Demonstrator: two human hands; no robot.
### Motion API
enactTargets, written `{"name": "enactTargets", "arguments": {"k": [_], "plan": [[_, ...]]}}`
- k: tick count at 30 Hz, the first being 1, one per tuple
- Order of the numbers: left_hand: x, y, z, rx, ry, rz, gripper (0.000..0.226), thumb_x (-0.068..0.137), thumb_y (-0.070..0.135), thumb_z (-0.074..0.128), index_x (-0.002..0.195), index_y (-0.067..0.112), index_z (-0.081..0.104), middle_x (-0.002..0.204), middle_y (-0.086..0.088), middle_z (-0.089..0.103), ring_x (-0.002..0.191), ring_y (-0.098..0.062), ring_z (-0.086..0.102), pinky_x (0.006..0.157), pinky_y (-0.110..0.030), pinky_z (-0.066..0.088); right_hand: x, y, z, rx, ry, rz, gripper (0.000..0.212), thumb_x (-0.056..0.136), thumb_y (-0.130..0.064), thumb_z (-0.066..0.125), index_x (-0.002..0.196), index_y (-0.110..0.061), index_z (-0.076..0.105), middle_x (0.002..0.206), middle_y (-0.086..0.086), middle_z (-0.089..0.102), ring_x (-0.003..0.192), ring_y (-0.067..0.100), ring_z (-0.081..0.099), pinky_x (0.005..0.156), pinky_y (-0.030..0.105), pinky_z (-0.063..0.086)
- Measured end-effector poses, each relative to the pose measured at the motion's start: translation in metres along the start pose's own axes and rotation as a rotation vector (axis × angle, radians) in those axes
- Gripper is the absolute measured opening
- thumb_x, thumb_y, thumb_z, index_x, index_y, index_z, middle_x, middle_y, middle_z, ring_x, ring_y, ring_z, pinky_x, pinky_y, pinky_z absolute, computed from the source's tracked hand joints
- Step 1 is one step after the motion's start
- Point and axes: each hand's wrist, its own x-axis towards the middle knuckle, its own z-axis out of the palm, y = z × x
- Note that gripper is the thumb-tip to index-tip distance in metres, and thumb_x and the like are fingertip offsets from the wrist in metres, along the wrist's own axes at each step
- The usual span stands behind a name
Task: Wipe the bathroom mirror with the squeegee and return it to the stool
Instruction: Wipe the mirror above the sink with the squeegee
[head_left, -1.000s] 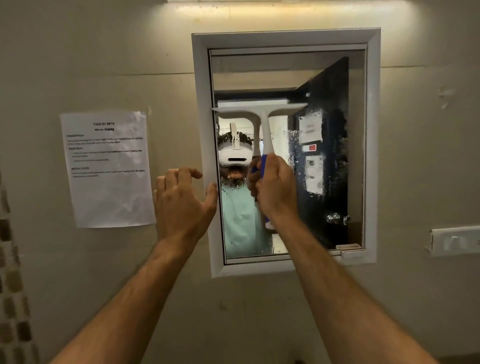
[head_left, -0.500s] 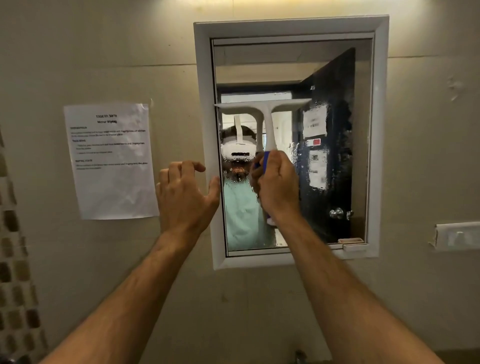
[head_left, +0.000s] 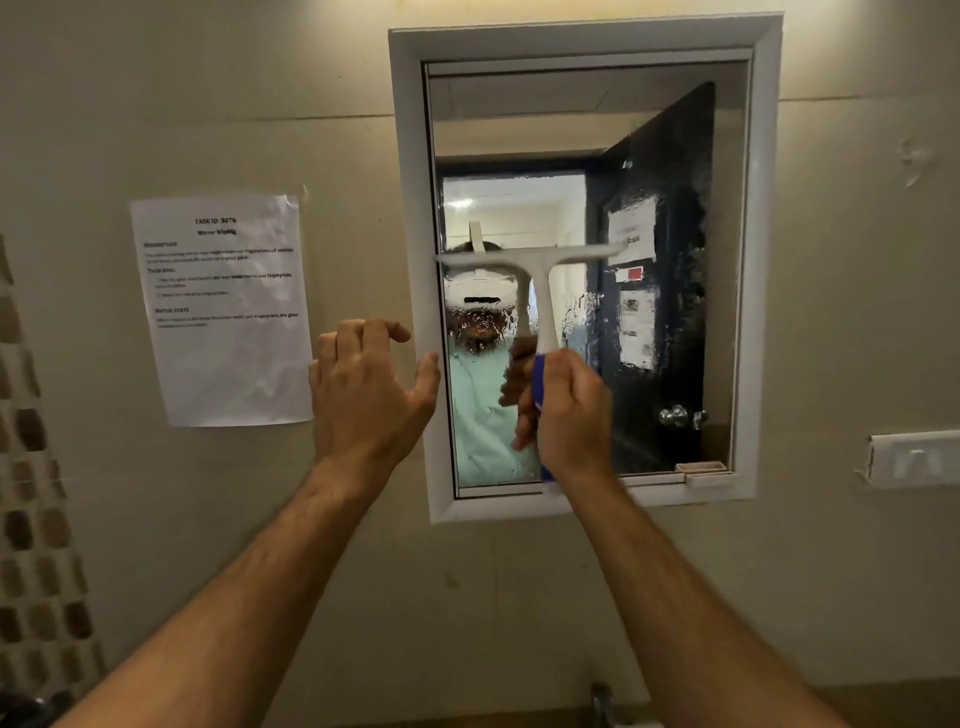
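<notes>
A white-framed mirror (head_left: 763, 270) hangs on the beige wall ahead. My right hand (head_left: 571, 415) grips the blue handle of a white squeegee (head_left: 540, 280). Its blade lies across the left half of the glass at mid height, slightly tilted. Water streaks show on the glass below and beside the blade. My left hand (head_left: 363, 395) rests with fingers apart against the mirror frame's left edge, holding nothing. The stool is out of view.
A printed paper sheet (head_left: 223, 312) is stuck on the wall left of the mirror. A white switch plate (head_left: 914, 460) sits at the right. Mosaic tiles (head_left: 36, 519) run down the far left. A tap top (head_left: 602, 699) shows at the bottom edge.
The squeegee blade has slid down the glass from the upper part to mid height, with my right hand lowering. My left hand stays at the frame's left edge.
</notes>
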Motion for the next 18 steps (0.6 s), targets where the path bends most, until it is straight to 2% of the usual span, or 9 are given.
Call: {"name": "enactTargets", "arguments": {"k": [3, 7, 8, 11, 12, 14, 15, 18], "plan": [[0.001, 0.006, 0.002, -0.008, -0.002, -0.006, 0.045, 0.087, 0.055, 0.051, 0.114, 0.021, 0.058, 0.114, -0.003, 0.054, 0.109, -0.023, 0.045, 0.085, -0.033, 0.032, 0.024, -0.020, 0.007, 0.054, 0.024, 0.008, 0.038, 0.107, -0.036, 0.032, 0.096, -0.012, 0.060, 0.068, 0.007, 0.060, 0.049, 0.011, 0.052, 0.044, 0.027, 0.044], [-0.002, 0.008, 0.001, -0.024, 0.017, -0.015, 0.044, 0.086, 0.054, 0.052, 0.113, 0.021, 0.058, 0.114, -0.003, 0.054, 0.109, -0.024, 0.045, 0.086, -0.033, 0.032, 0.009, -0.002, 0.010, -0.048, 0.029, 0.029, 0.046, 0.095, -0.051, 0.026, 0.096, -0.018, 0.058, 0.071, 0.006, 0.057, 0.061, 0.021, 0.054, 0.059, 0.041, 0.048], [-0.003, 0.007, 0.001, -0.022, 0.015, -0.019, 0.044, 0.086, 0.054, 0.052, 0.114, 0.021, 0.058, 0.114, -0.003, 0.054, 0.110, -0.024, 0.045, 0.087, -0.034, 0.033, -0.002, 0.010, 0.009, -0.058, 0.034, 0.029, 0.047, 0.096, -0.050, 0.027, 0.101, -0.017, 0.059, 0.072, 0.005, 0.058, 0.061, 0.020, 0.054, 0.059, 0.040, 0.050], [-0.008, 0.004, 0.002, -0.014, -0.003, -0.031, 0.044, 0.087, 0.055, 0.051, 0.115, 0.021, 0.058, 0.115, -0.003, 0.054, 0.110, -0.024, 0.045, 0.087, -0.034, 0.033, -0.038, 0.050, 0.005, -0.023, 0.010, 0.047, 0.043, 0.105, -0.039, 0.031, 0.123, -0.010, 0.058, 0.088, 0.009, 0.061, 0.068, 0.012, 0.056, 0.057, 0.023, 0.050], [-0.010, 0.003, 0.003, -0.017, -0.005, -0.038, 0.044, 0.088, 0.054, 0.052, 0.115, 0.020, 0.058, 0.115, -0.004, 0.054, 0.110, -0.024, 0.045, 0.086, -0.033, 0.032, -0.050, 0.058, 0.004, -0.027, -0.005, 0.054, 0.040, 0.106, -0.036, 0.031, 0.124, -0.013, 0.058, 0.090, 0.008, 0.061, 0.070, 0.009, 0.056, 0.059, 0.024, 0.051], [-0.013, 0.002, 0.006, -0.021, -0.008, -0.051, 0.042, 0.089, 0.052, 0.055, 0.115, 0.020, 0.058, 0.116, -0.005, 0.054, 0.109, -0.024, 0.045, 0.086, -0.032, 0.031, -0.066, 0.064, 0.000, -0.011, -0.010, 0.066, 0.032, 0.102, -0.040, 0.032, 0.110, -0.026, 0.060, 0.080, 0.002, 0.058, 0.064, 0.005, 0.053, 0.059, 0.035, 0.049], [-0.014, 0.002, 0.007, -0.019, -0.010, -0.051, 0.041, 0.089, 0.051, 0.056, 0.115, 0.019, 0.058, 0.115, -0.005, 0.054, 0.109, -0.024, 0.044, 0.086, -0.032, 0.031, -0.067, 0.062, -0.001, 0.015, -0.010, 0.072, 0.032, 0.100, -0.041, 0.033, 0.104, -0.027, 0.060, 0.076, 0.000, 0.056, 0.062, 0.005, 0.052, 0.058, 0.036, 0.048], [-0.016, 0.003, 0.008, -0.019, -0.025, -0.035, 0.043, 0.088, 0.053, 0.053, 0.116, 0.021, 0.057, 0.115, -0.003, 0.053, 0.109, -0.023, 0.044, 0.087, -0.033, 0.034, -0.045, 0.042, 0.001, 0.036, 0.025, 0.031, 0.048, 0.097, -0.048, 0.031, 0.110, -0.012, 0.060, 0.077, 0.002, 0.054, 0.063, 0.012, 0.051, 0.055, 0.030, 0.048]]}}
